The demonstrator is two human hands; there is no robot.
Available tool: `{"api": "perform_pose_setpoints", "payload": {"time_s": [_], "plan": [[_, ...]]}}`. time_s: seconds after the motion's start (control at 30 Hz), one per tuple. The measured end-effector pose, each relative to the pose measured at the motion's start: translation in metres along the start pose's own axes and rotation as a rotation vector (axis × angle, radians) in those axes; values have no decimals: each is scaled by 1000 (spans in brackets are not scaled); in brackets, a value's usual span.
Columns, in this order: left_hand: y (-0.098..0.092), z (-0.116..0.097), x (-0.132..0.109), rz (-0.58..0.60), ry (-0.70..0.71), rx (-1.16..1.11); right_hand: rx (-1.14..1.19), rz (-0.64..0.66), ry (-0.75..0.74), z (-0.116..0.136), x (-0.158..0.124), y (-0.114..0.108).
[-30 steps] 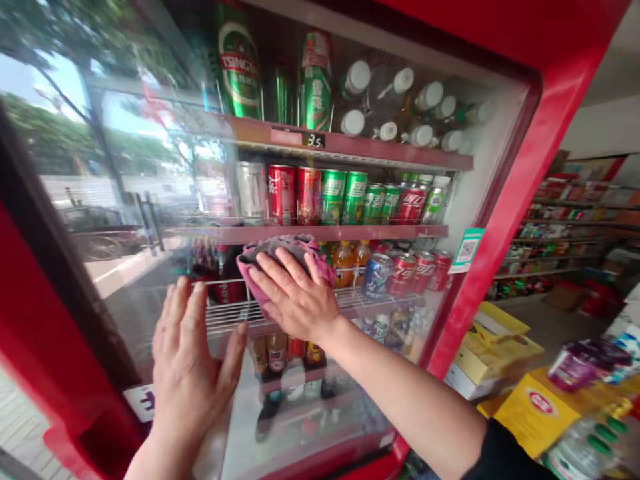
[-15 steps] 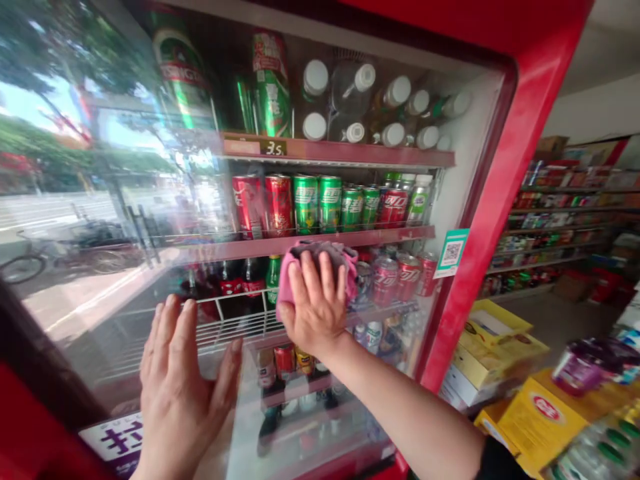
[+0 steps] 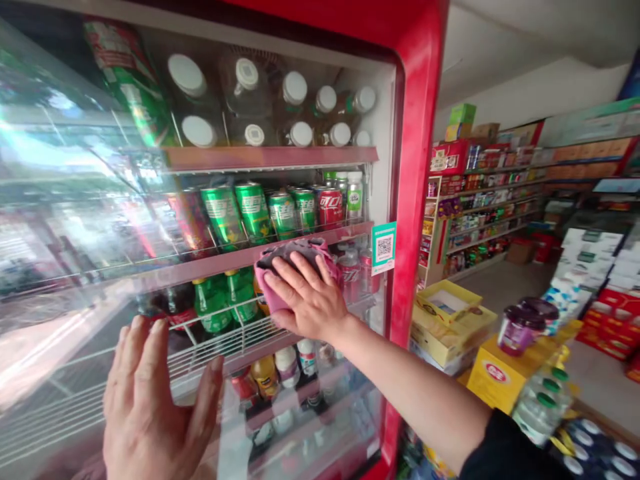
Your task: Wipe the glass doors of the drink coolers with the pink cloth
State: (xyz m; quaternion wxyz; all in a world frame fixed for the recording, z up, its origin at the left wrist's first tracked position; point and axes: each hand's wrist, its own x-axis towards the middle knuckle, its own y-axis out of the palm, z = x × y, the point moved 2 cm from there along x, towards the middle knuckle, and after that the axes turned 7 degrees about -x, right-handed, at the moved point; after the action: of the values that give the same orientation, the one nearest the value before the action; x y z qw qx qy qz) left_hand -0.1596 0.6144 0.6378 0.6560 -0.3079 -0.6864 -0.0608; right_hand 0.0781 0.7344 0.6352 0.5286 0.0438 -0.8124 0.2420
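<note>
My right hand [image 3: 309, 298] presses a pink and grey cloth [image 3: 293, 257] flat against the glass door [image 3: 90, 220] of a red drinks fridge [image 3: 417, 167], at the level of the third shelf. Its fingers lie spread over the cloth. My left hand [image 3: 150, 407] rests open and flat on the same glass, lower and to the left, holding nothing. Behind the glass stand rows of green and red cans [image 3: 260, 210] and bottles with white caps [image 3: 280, 107].
To the right of the fridge stand yellow cardboard boxes [image 3: 450, 320], a purple-lidded jar [image 3: 520, 327] and water bottles [image 3: 543, 403]. Shop shelves [image 3: 490, 200] full of goods line the far wall. A QR sticker [image 3: 384, 248] sits on the door's right edge.
The view has swung to the right, showing more of the shop. My right hand with the cloth has slid rightwards across the glass. My left hand has stayed flat on the glass.
</note>
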Motion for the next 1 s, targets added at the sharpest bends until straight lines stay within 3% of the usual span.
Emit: {"api": "perform_pose_setpoints", "payload": {"time_s": [0.1,0.2,0.33,0.47,0.53,0.63,0.73,0.87,1.0], "plan": [[6,-10,0,-2,9,12,-23,-14,66,-39,-21,-3],[12,-19,1,-2,-20,20,-26,-80,178,-51,-31,-4],[23,-41,8,10,-5,-5,41,-131,445,-23,-23,0],[40,-77,26,25,123,-91,213,-141,405,3,-7,-2],[58,-94,34,67,212,-151,362,-171,337,-3,-6,-9],[99,-107,38,169,295,-200,672,-303,278,-31,-16,-25],[145,-110,40,155,321,-28,919,-359,368,-60,-32,-41],[184,-121,50,107,285,197,839,-390,479,-74,-52,-59],[187,-130,66,156,359,219,640,-394,533,-66,-71,-65]]}}
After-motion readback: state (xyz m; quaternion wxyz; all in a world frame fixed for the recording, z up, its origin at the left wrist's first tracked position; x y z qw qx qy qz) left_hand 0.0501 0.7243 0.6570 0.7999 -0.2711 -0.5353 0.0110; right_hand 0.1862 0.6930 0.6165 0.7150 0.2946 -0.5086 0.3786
